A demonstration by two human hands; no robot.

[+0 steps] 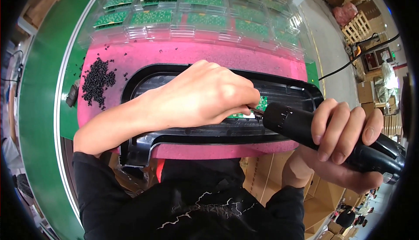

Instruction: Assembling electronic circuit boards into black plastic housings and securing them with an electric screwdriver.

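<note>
A black electric screwdriver [292, 122] lies in my right hand [347, 139], its fingers wrapped round the body. Its bit points left, toward a small green circuit board [263, 102] inside a long black plastic housing [187, 134]. My left hand [214, 93] reaches across the housing, fingers closed in a pinch right beside the bit's tip. What those fingertips hold is too small to make out. Much of the board is hidden behind my left hand and the screwdriver.
A pile of small black screws [98, 82] lies left on the pink mat [144, 52], with a few scattered around. At the back stand clear plastic trays [181, 32] of green circuit boards. A dark lump [72, 96] sits on the green table [41, 122]. A black cable [358, 56] hangs at right.
</note>
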